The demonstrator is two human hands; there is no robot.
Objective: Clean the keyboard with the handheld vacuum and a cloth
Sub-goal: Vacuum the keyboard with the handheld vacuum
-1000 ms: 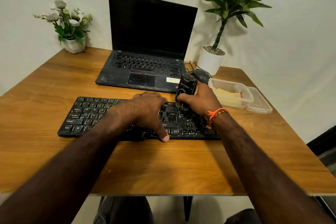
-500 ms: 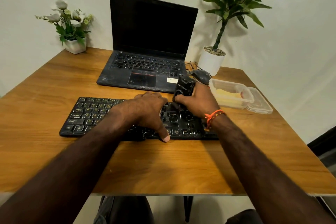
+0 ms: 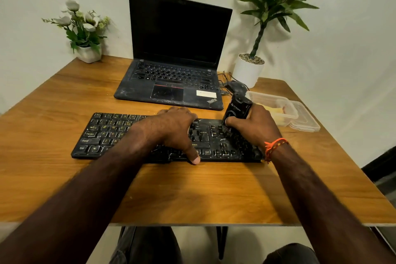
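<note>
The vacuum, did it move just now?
Yes. The vacuum slid right along the keyboard, toward the plastic box.

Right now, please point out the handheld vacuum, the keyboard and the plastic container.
handheld vacuum (image 3: 236,109): head view, on its black body above the fingers.
keyboard (image 3: 107,133): head view, on its left keys.
plastic container (image 3: 267,98): head view, on its far rim.

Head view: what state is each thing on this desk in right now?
Keyboard: flat on the desk, dusty.
Vacuum: gripped, nozzle down on the keyboard's right end.
Right hand: grips the vacuum.
Left hand: rests on the keyboard, thumb at its front edge.
Laptop: open, screen dark, dusty.
Tub: lid off, something yellow inside.
Lid: beside the tub.
</note>
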